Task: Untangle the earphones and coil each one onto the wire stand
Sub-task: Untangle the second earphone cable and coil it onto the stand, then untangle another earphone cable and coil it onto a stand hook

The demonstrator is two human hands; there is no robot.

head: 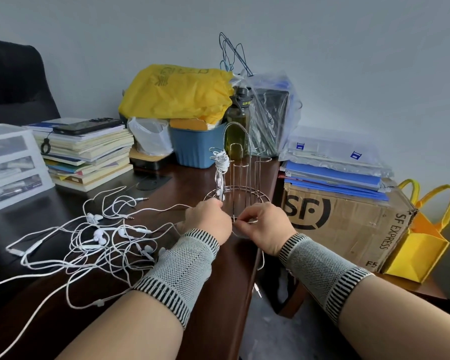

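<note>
- While one earphone [220, 170] hangs coiled on a post of the wire stand [240, 178], the tangle of earphones [102, 242] lies loose on the bench [213, 281] to the left: early in the task, by my reading.
- Left hand [208, 220] has fingers curled, pinching a white cord [161, 209] near the stand's base ring.
- Right hand [266, 226] pinches what looks like the same cord just beside it.
- Cords thin, white, rubbery-looking; buds smooth plastic; plugs metal-tipped.
- Stand is bright, thin chrome wire with upright loops on a round base.
- Bench dark, glossy wood.
</note>
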